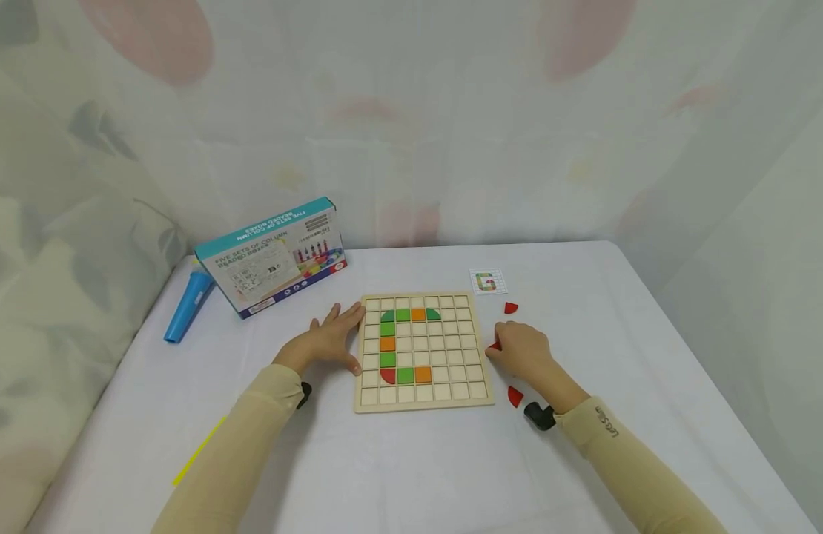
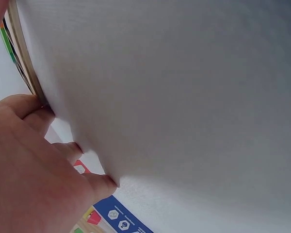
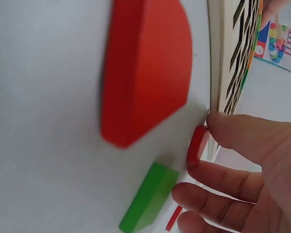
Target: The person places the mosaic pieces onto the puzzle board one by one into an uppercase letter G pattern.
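At table centre lies the wooden grid board [image 1: 422,353], a pale square tray divided into small recessed cells. Flat tiles already occupy cells in it: green and orange squares and quarter-round corner pieces, forming a curved letter shape.

Left hand [image 1: 333,340]: positioned at the board's 9 o'clock edge, fingers extended and spread flat, thumb and fingertips touching the board rim. It grasps nothing; it bears against the board.

Right hand [image 1: 522,350]: positioned at the board's 3 o'clock edge. In the right wrist view the thumb and forefinger pinch a thin red tile [image 3: 196,145] on edge, just beside the board's side. A green square tile [image 3: 149,198] lies near the fingertips, and a larger-looking red quarter-round tile [image 3: 144,68] lies flat on the table.

Procedure note: keep the left hand pressing the rim so the board cannot slide; get a firm hold of the tile's edges, then turn its curved side to match the pattern card [image 1: 487,282] at 1 o'clock before lowering it square into a cell.

Materials: tiles are rigid, smooth, matte-painted, with crisp edges. The table cloth [image 1: 411,475] is white with a fine weave. Two further red quarter-rounds lie at 2 o'clock [image 1: 511,307] and 4 o'clock [image 1: 514,397] of the board. A glossy cardboard box [image 1: 273,256] and a blue cylinder [image 1: 187,305] lie at 10 o'clock.
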Demonstrator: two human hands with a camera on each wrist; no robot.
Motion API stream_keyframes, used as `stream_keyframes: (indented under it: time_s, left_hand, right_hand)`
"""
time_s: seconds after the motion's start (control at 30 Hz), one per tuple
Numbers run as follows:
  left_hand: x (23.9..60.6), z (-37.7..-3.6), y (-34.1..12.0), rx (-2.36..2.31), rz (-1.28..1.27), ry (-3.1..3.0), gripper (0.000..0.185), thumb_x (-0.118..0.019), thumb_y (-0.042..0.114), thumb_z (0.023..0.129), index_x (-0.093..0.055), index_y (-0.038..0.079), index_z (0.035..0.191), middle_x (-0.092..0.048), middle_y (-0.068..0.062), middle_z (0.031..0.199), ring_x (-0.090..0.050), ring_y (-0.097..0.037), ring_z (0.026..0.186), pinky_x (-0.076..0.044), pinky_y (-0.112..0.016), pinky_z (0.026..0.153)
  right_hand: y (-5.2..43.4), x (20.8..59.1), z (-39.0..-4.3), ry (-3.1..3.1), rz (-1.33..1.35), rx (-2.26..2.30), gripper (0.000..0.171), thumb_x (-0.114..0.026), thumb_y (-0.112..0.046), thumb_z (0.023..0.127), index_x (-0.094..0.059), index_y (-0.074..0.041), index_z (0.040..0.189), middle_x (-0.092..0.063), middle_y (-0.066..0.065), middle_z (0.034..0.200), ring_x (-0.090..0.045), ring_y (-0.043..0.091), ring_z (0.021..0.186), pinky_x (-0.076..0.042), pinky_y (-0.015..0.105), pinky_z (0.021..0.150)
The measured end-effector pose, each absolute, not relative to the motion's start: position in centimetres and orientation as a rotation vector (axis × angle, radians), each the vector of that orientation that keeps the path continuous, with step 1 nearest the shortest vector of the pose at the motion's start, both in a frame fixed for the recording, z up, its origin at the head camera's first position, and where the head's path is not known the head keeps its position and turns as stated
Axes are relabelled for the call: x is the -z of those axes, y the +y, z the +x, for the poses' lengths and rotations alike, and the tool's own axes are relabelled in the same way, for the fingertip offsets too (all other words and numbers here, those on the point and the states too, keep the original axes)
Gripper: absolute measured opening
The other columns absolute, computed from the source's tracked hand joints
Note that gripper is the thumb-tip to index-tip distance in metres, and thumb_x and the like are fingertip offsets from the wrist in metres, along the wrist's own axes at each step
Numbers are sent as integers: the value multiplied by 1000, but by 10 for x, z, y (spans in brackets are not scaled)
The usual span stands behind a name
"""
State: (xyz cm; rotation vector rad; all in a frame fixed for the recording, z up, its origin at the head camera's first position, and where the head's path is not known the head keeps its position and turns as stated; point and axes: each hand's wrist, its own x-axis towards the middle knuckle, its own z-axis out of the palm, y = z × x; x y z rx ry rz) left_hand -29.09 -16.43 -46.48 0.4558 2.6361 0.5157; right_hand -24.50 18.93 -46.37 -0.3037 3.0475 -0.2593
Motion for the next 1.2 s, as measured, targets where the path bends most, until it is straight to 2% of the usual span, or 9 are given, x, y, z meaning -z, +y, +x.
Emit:
stream_keyframes:
  time_s: [0.1,0.2,0.27,0.63,0.87,1.03,1.2]
  left_hand:
    - [463,-290,-164,-521,457,2632,124,-85,41,54,-10,13,149,-1,-5,156,11,-37,139,6,-69,100]
    - [463,-291,-164,-520,455,2633,125,-85,41,54,-10,13,149,-1,-5,156,11,-36,139,6,-69,101]
    - [463,-291,-165,-521,458,2638,125,-85,41,54,-9,14,150,-1,-4,156,11,-36,139,6,-69,101]
    - [463,-290,-165,-535,464,2639,124,-85,39,55,-10,13,149,-1,-4,156,11,-36,139,6,-68,101]
    - [467,-292,-167,-540,472,2637,124,-85,41,55,-10,14,150,-1,-5,156,12,-36,139,6,-69,101]
    - [467,-292,-166,-535,467,2631,125,-85,42,55,-9,14,150,-1,-5,156,12,-36,139,7,-69,100]
    - [466,-292,-166,-534,469,2631,126,-85,43,53,-10,14,150,-1,-5,156,12,-36,139,7,-69,100]
  right_hand:
    - [193,462,-245,3030,-350,255,25,-71,-32,79,-60,-10,85,-53,0,75,-49,14,61,-42,26,50]
    - [196,461,-244,3012,-466,282,29,-75,-24,76,-66,-9,99,-57,0,88,-51,13,69,-47,27,57]
    - [198,461,-243,3005,-531,294,31,-76,-19,75,-67,-8,103,-58,1,92,-53,13,73,-49,28,62]
    - [197,464,-245,3020,-571,342,20,-72,-14,77,-69,-8,96,-56,-2,83,-51,12,68,-47,27,59]
    - [196,466,-246,3037,-580,306,13,-71,-16,75,-66,-11,86,-52,-4,76,-48,11,64,-44,25,55]
    - [196,465,-247,3033,-582,279,14,-73,-19,75,-62,-13,81,-49,-4,73,-46,12,62,-40,25,52]
    - [195,461,-247,3058,-577,293,16,-73,-21,75,-63,-12,84,-51,-4,74,-46,12,62,-40,24,50]
